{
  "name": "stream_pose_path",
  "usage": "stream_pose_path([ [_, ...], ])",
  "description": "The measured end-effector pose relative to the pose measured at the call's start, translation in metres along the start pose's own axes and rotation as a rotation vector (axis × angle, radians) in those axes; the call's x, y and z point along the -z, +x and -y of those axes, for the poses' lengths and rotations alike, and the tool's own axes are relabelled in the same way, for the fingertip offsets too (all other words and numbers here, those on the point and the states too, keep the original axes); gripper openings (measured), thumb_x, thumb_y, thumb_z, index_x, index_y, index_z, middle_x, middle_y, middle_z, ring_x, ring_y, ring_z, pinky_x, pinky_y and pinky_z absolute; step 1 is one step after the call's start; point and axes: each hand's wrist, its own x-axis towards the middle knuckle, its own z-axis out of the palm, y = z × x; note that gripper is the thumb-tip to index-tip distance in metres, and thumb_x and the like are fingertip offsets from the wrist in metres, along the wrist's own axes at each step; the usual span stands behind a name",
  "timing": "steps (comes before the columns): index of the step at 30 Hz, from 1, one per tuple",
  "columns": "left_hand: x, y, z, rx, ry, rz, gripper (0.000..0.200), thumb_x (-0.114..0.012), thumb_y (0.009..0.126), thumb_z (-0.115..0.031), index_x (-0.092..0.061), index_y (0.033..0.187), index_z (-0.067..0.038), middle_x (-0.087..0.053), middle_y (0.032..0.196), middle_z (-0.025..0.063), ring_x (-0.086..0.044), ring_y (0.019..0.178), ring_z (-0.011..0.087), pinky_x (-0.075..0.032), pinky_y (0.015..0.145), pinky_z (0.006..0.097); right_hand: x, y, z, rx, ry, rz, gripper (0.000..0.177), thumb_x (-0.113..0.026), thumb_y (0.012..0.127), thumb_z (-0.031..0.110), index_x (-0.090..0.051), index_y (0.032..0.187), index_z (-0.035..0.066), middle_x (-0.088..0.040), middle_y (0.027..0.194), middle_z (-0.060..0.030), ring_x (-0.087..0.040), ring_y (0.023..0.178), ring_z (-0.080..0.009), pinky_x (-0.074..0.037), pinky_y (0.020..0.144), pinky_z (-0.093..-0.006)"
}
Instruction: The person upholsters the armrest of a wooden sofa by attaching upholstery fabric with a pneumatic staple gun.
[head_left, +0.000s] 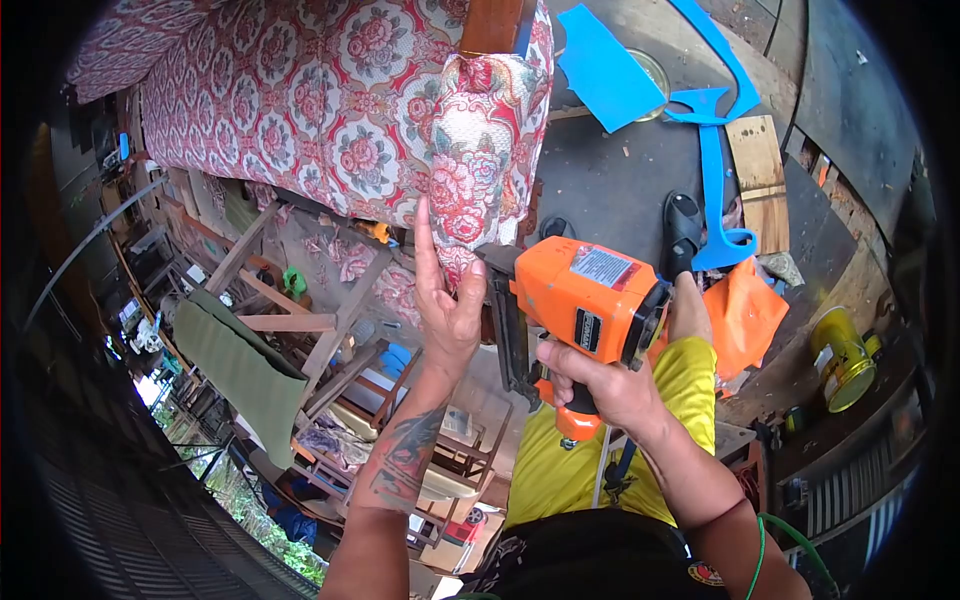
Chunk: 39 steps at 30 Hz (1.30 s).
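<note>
My right hand (612, 388) is wrapped round the handle of an orange nail gun (570, 290). The gun's dark nose points up and to the left, at the lower end of a sofa arm (470, 190) covered in red and white floral fabric. My left hand (447, 315) lies beside that end, its index finger stretched up along the fabric and its thumb apart, close to the nose. The remaining left fingers are mostly hidden behind. Bare brown wood (492, 28) shows at the top of the arm.
Blue cut sheet pieces (610, 70) and wooden boards (758, 185) lie on the floor at the right. Near them are an orange bag (745, 315) and a yellow can (842, 360). A wooden frame with a green cloth panel (235, 355) stands at the left.
</note>
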Motion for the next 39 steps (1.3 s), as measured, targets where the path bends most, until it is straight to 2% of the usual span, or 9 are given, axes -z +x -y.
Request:
stream_pose_path([
  [11,0.001,-0.003,-0.004,0.158,-0.129,-0.002,0.074,-0.053,0.093,-0.010,-0.016,0.154,0.006,-0.029,0.155,0.0207,-0.036,0.137,0.0244,-0.027,0.115,0.0350,-0.015,-0.002,0.002,-0.022,-0.028,-0.111,0.013,-0.067,0.090,0.009,-0.060,0.096,0.001,-0.056,0.060,-0.0015,-0.055,0.048,-0.0102,-0.045,0.049,-0.0283],
  [17,-0.002,0.002,0.002,0.056,-0.199,-0.057,0.068,-0.051,0.094,-0.007,-0.020,0.154,0.003,-0.047,0.139,0.0137,-0.053,0.118,0.0165,-0.041,0.101,0.0281,-0.010,-0.016,-0.004,-0.020,0.034,-0.177,0.014,-0.068,0.089,0.011,-0.060,0.096,0.001,-0.056,0.060,-0.0024,-0.055,0.050,-0.0115,-0.045,0.050,-0.0289],
  [22,-0.003,0.010,-0.022,0.304,-0.253,-0.077,0.068,-0.060,0.088,0.002,-0.030,0.149,0.004,-0.048,0.141,0.0156,-0.048,0.126,0.0189,-0.038,0.105,0.0300,0.016,-0.039,-0.003,-0.012,0.086,-0.286,0.019,-0.067,0.087,0.010,-0.060,0.100,-0.001,-0.055,0.062,-0.0041,-0.054,0.051,-0.0136,-0.046,0.051,-0.0299],
  [24,0.005,0.013,-0.016,0.260,-0.302,-0.033,0.060,-0.059,0.094,-0.008,-0.035,0.147,0.004,-0.052,0.138,0.0148,-0.051,0.124,0.0187,-0.040,0.105,0.0315,0.026,-0.049,0.003,0.019,0.100,-0.307,0.021,-0.065,0.088,0.010,-0.061,0.105,-0.002,-0.054,0.061,-0.0045,-0.054,0.051,-0.0135,-0.047,0.051,-0.0300],
  [26,0.016,0.015,-0.010,0.521,-0.835,-0.031,0.056,-0.054,0.101,-0.026,-0.037,0.146,0.002,-0.052,0.139,0.0135,-0.054,0.123,0.0186,-0.042,0.105,0.0342,0.034,-0.058,0.009,0.038,0.115,-0.334,0.030,-0.063,0.088,0.008,-0.058,0.116,-0.003,-0.052,0.062,-0.0036,-0.051,0.050,-0.0134,-0.046,0.050,-0.0297],
  [30,0.014,0.034,0.013,0.597,-0.740,-0.036,0.053,-0.042,0.105,-0.040,-0.044,0.141,-0.001,-0.056,0.136,0.0141,-0.058,0.120,0.0208,-0.044,0.105,0.0383,0.047,-0.077,0.024,0.123,0.101,-0.300,0.031,-0.064,0.087,0.006,-0.057,0.116,-0.003,-0.051,0.065,-0.0029,-0.051,0.050,-0.0124,-0.045,0.050,-0.0287],
  [34,0.008,0.049,0.033,0.428,-0.579,-0.131,0.047,-0.048,0.104,-0.042,-0.063,0.117,0.001,-0.069,0.108,0.0076,-0.065,0.093,0.0151,-0.051,0.087,0.0322,0.054,-0.090,0.033,0.181,-0.077,-0.385,0.033,-0.062,0.086,0.009,-0.056,0.115,-0.005,-0.047,0.063,-0.0026,-0.050,0.049,-0.0134,-0.048,0.049,-0.0304],
  [37,0.011,0.053,0.048,0.287,-0.295,-0.245,0.045,-0.048,0.106,-0.039,-0.063,0.085,-0.002,-0.055,0.073,-0.0036,-0.045,0.070,0.0076,-0.041,0.065,0.0267,0.046,-0.090,0.028,0.206,-0.089,-0.422,0.033,-0.062,0.086,0.009,-0.056,0.116,-0.004,-0.048,0.063,-0.0026,-0.050,0.050,-0.0131,-0.048,0.049,-0.0299],
  [39,0.015,0.046,0.047,0.309,-0.202,-0.226,0.046,-0.047,0.106,-0.040,-0.060,0.082,-0.002,-0.048,0.070,-0.0040,-0.041,0.069,0.0080,-0.039,0.064,0.0279,0.039,-0.083,0.007,0.192,-0.018,-0.429,0.034,-0.063,0.087,0.011,-0.055,0.117,-0.003,-0.049,0.064,-0.0028,-0.051,0.051,-0.0131,-0.048,0.050,-0.0293],
])
